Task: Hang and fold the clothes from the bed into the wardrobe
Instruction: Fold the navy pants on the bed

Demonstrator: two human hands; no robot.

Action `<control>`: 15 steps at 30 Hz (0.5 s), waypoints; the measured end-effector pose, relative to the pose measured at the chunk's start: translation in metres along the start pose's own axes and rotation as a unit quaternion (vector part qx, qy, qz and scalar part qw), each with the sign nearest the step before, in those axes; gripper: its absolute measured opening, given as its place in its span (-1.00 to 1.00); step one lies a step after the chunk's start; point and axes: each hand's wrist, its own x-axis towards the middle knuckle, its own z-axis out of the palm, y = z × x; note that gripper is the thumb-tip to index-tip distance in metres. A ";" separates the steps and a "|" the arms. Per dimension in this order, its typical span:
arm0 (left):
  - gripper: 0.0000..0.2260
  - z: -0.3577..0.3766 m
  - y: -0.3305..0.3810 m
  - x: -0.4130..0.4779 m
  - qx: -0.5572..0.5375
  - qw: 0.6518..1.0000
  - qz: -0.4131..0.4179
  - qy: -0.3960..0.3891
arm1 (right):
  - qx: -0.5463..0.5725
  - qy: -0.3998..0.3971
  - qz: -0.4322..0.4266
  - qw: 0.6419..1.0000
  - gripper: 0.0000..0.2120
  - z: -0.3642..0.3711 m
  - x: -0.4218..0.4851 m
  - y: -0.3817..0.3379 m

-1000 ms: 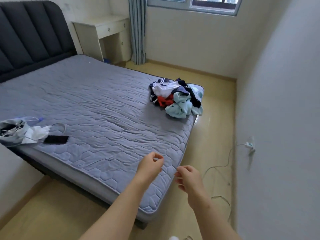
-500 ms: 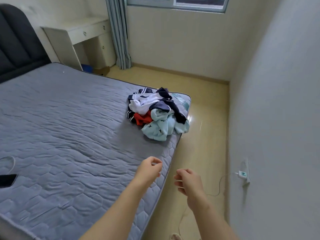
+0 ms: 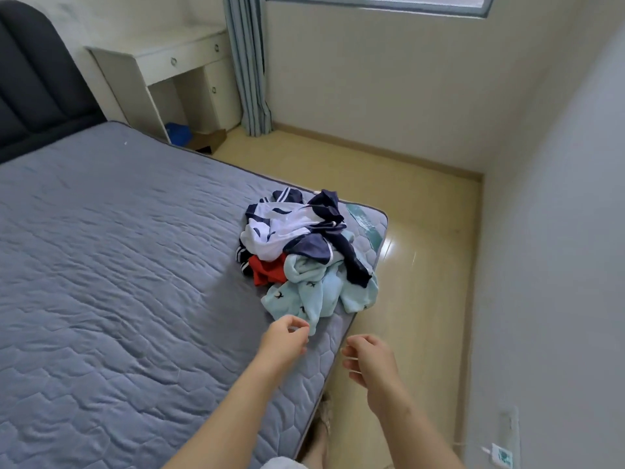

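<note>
Vs half a second ago: the view has closed in on the crumpled heap of white, navy, red and pale blue clothes (image 3: 304,245) at the corner of the grey quilted mattress (image 3: 118,265). The heap was well ahead of both hands and is now right at them. Left hand (image 3: 284,341) is over the mattress, fingers (image 3: 302,323) loosely curled and gripping nothing, tips just beside the near hem of the pale blue fleece garment with small dark prints (image 3: 304,296); contact unclear. Right hand (image 3: 370,360) is over the mattress edge, fingers loosely curled and empty, near the heap but apart from it.
</note>
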 end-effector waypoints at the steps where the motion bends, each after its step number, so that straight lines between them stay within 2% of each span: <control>1: -0.89 0.001 0.009 0.019 -0.009 1.000 -0.001 0.002 | -0.009 -0.003 -0.003 1.000 -0.89 0.002 0.017 -0.013; 9: -0.88 -0.015 0.083 0.166 -0.025 0.998 -0.032 0.039 | -0.081 -0.046 0.013 0.996 -0.86 0.043 0.148 -0.117; 15: -0.88 -0.017 0.107 0.232 -0.033 0.996 -0.066 0.047 | -0.098 -0.042 0.062 0.992 -0.90 0.059 0.214 -0.153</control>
